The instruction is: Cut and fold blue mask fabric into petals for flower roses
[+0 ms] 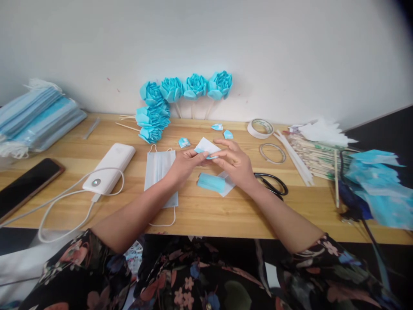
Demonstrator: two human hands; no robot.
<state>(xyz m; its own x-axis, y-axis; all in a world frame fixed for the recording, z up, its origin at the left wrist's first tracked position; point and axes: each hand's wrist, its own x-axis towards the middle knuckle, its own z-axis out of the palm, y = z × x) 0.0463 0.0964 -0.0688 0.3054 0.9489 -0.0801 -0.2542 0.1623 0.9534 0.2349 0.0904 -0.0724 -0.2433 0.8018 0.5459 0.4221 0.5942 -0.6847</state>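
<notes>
Between my hands, above the wooden table, is a small piece of blue and white mask fabric (208, 146), partly folded. My left hand (189, 163) pinches its left edge, and the fingers of my right hand (235, 161) grip its lower right side. Below them lie a blue fabric strip (211, 183) and a whitish piece (229, 186), partly under my right hand. Small folded petals rest just beyond: one (184, 142) to the left, another (228, 134) to the right, a third (217, 127) farther back. A face mask (159, 172) lies flat beside my left forearm, which partly covers it.
Several blue fabric flowers (195, 86) on sticks stand or lie at the back. Leftward are stacked masks (41, 116), a power bank (109, 168) and a phone (29, 187). Rightward are tape rolls (260, 128), black-handled scissors (272, 183), wrapped sticks (318, 157) and blue scraps (380, 185).
</notes>
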